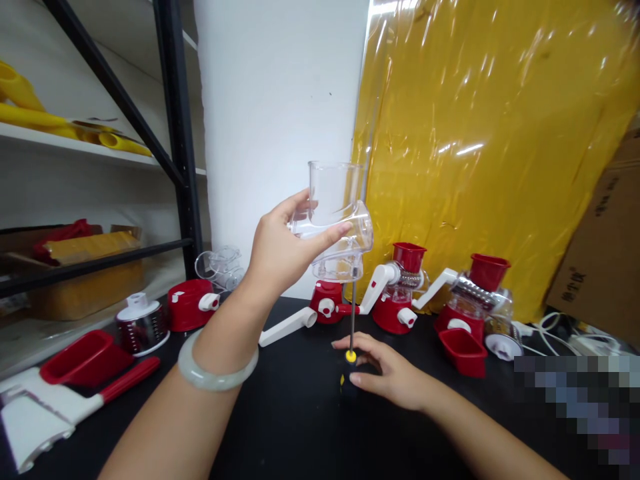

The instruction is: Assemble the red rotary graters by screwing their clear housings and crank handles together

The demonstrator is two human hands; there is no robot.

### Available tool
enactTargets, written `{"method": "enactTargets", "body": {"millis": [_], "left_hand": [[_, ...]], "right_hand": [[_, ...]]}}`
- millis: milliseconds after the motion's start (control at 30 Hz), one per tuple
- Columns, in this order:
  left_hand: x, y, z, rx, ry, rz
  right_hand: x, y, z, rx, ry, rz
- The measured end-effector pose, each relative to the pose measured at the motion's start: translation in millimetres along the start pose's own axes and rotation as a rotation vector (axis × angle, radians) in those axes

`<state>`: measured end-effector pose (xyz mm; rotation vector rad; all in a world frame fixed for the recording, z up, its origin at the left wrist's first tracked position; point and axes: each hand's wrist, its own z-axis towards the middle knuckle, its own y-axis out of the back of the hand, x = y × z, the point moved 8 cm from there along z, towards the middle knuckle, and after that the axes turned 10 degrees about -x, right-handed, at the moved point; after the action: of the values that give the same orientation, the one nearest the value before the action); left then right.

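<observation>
In the middle of the head view, my left hand (280, 250) is wrapped round a clear plastic grater body (334, 230), held up above the table with its wide round opening facing upward. My right hand (395, 377) grips a screwdriver (353, 320) by its dark and yellow handle, low over the black tabletop. The shaft points straight up, and its tip meets the underside of the clear body; any screw there is too small to make out. Behind the shaft stands a red grater base (327, 303), beside a loose white crank handle (290, 327).
Two red-and-clear rotary graters (400, 293) (473, 293) stand at the back right, with a red hopper (463, 350) before them. On the left lie another red hopper (85, 357), a grater drum (143, 327), a red base (193, 303) and a white-and-red part (45, 413). Shelving (175, 133) rises behind.
</observation>
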<state>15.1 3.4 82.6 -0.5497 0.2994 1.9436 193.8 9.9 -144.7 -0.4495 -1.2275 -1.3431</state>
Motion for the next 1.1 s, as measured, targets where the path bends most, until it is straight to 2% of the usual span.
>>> {"method": "enactTargets", "body": {"millis": [100,233,400,500,633,733,833,1000,1100], "left_hand": [[-0.3,0.1,-0.1,0.001,0.007,0.007],[-1.7,0.4,-0.5,0.003,0.006,0.001],[-1.0,1.0,-0.3,0.002,0.008,0.007],[-1.5,1.4,-0.1,-0.002,0.0,0.01],[-3.2,1.6,-0.6,0.004,0.003,0.019],[-4.8,1.6,-1.1,0.01,0.005,0.016],[-5.0,1.6,-1.3,0.008,0.01,0.009],[-5.2,1.2,-1.6,0.012,0.004,0.003],[-5.7,1.6,-1.9,0.013,0.004,0.005]], "right_hand": [[-1.6,2.3,3.3,-0.052,0.033,-0.015],[-13.4,6.1,4.2,-0.153,-0.027,0.008],[0.1,2.2,0.8,-0.038,0.015,0.036],[-0.8,4.8,3.3,-0.078,0.049,0.003],[-12.2,8.7,4.6,-0.164,-0.009,0.033],[-5.9,7.5,2.4,-0.116,-0.014,0.073],[5.8,6.4,1.6,-0.067,0.041,0.043],[3.2,8.6,3.8,-0.144,0.042,0.036],[2.9,8.0,1.9,-0.128,0.012,0.062]]}}
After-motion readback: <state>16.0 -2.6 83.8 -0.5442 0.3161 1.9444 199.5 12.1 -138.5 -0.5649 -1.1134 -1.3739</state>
